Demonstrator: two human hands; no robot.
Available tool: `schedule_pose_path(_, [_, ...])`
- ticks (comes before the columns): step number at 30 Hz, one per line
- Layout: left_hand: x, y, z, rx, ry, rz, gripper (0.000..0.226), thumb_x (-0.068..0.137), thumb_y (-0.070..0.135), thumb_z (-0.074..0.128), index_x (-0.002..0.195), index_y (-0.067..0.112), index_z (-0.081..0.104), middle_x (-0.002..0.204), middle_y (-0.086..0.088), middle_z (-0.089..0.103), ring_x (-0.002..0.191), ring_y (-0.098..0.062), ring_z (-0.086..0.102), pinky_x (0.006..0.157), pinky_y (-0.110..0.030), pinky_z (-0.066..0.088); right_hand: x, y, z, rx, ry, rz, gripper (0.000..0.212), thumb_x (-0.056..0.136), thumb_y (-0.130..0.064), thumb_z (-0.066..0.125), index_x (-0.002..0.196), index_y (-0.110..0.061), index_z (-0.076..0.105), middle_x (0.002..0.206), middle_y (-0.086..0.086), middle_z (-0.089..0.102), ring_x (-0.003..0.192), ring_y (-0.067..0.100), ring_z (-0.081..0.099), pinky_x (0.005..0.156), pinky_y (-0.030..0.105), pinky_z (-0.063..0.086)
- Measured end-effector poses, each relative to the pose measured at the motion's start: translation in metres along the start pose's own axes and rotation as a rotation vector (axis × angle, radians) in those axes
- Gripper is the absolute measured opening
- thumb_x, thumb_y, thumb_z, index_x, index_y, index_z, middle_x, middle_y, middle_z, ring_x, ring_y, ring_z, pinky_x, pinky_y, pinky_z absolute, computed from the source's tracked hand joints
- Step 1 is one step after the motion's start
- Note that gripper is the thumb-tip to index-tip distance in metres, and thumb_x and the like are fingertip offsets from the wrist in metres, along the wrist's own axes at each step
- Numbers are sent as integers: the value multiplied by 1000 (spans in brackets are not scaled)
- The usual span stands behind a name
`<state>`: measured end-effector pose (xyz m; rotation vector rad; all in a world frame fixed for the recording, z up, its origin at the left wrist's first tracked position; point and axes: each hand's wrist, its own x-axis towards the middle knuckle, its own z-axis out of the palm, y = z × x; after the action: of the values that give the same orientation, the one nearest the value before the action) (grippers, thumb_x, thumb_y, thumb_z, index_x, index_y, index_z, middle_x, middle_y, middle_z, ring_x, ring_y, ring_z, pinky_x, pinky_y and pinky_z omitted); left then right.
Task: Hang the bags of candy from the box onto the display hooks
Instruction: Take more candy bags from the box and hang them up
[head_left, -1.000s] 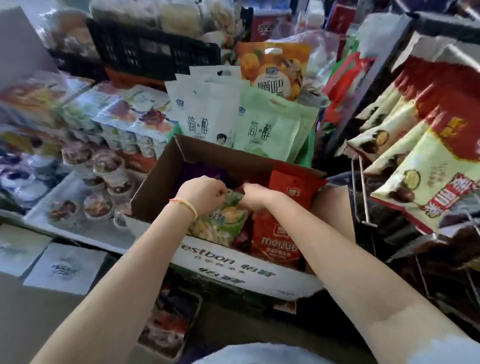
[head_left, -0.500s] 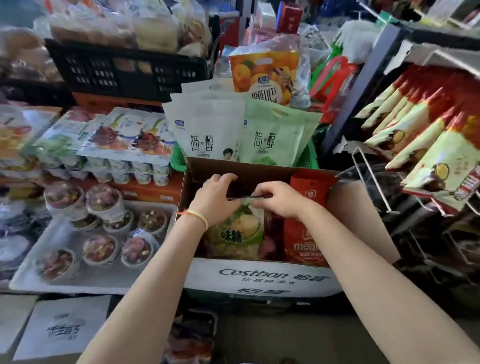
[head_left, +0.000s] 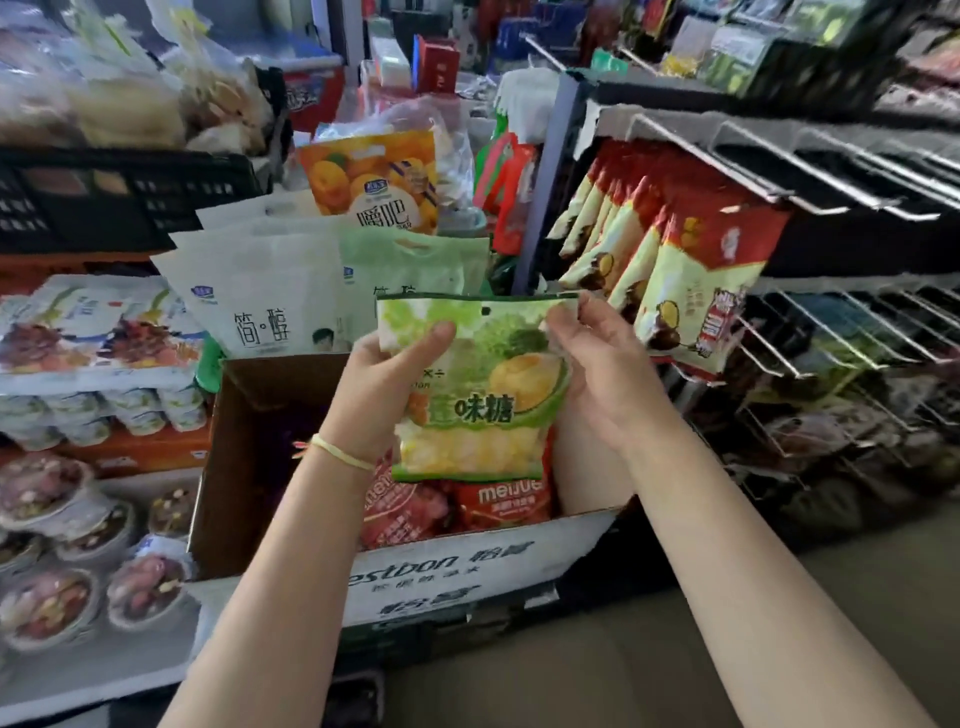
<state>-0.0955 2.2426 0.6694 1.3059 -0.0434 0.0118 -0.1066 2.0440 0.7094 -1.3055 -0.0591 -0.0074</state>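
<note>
A green candy bag (head_left: 483, 384) with a durian picture is held upright above the cardboard box (head_left: 457, 571). My left hand (head_left: 384, 384) grips its upper left side, thumb on the front. My right hand (head_left: 597, 364) pinches its upper right corner. Red candy bags (head_left: 498, 501) lie in the box below it. Bare metal display hooks (head_left: 810, 176) stick out from the rack at the right, above hanging red and cream bags (head_left: 691, 280).
Pale green and white pouches (head_left: 291, 291) and an orange pouch (head_left: 379, 182) stand behind the box. Yogurt packs (head_left: 98, 358) and sealed cups (head_left: 57, 597) fill the left. More wire hooks (head_left: 831, 338) and dark goods sit low on the right rack.
Both hands have lifted the green bag up out of the box, and it is now held upright in front of the pouches. The view has tilted toward the rack.
</note>
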Motion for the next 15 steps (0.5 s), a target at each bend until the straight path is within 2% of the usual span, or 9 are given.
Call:
schedule_pose_path(3, [-3,-10,55,-11,-38,-19,28,74,43,83,71,18,71,73,-8,68,62,-32,61,50,-38,50,-23,-18,-44,-195,111,-80,7,101,-19,59,100,-23,64,94,0,71,83,8,66,91,45,54])
schedule_pose_path(4, [-5,-14,76,-1,-47,-22,34,76,44,83,69,13,70,70,-11,66,57,-29,59,44,-32,47,-31,-25,-62,-270,132,-111,10,100,-23,61,102,-32,62,99,-4,69,87,6,67,92,44,56])
schedule_pose_path(5, [-7,-19,97,12,-58,-22,47,75,47,83,70,3,68,72,-14,63,58,-31,57,45,-34,47,-38,-31,-81,-332,141,-138,14,98,-26,65,103,-38,60,103,-2,68,92,10,69,92,46,57])
schedule_pose_path(7, [-17,-26,146,12,-101,-37,71,65,57,88,79,-8,64,88,-19,59,74,-42,56,60,-59,51,-52,-44,-125,-376,158,-165,15,94,-33,68,104,-39,60,114,3,67,100,23,70,89,54,58])
schedule_pose_path(9, [-26,-35,197,-6,-147,-37,71,65,56,88,84,-9,67,91,-25,63,87,-56,61,79,-80,42,-67,-57,-174,-370,178,-170,16,91,-36,68,105,-41,61,112,4,69,98,29,71,87,57,57])
schedule_pose_path(11, [-36,-41,253,-23,-159,-31,53,69,52,86,84,1,76,99,-31,69,99,-67,57,88,-83,37,-80,-71,-226,-351,220,-157,23,87,-42,71,109,-40,63,116,4,68,102,27,70,90,57,56])
schedule_pose_path(13, [-45,-50,310,-14,-154,-43,70,62,57,89,88,-5,72,108,-39,65,101,-71,53,89,-84,36,-95,-86,-277,-268,270,-111,40,86,-41,75,123,-31,62,127,1,67,112,22,68,98,53,54])
schedule_pose_path(14, [-48,-55,338,-9,-170,-46,71,59,59,90,87,-4,72,109,-40,64,101,-70,53,89,-84,37,-101,-93,-302,-219,298,-80,44,86,-38,77,125,-24,63,127,1,68,113,21,68,100,51,53])
schedule_pose_path(15, [-52,-61,366,-11,-191,-45,60,62,57,89,83,2,75,108,-38,65,102,-69,54,89,-84,37,-107,-100,-327,-193,319,-52,36,85,-35,79,117,-21,69,119,2,72,108,22,70,99,50,54])
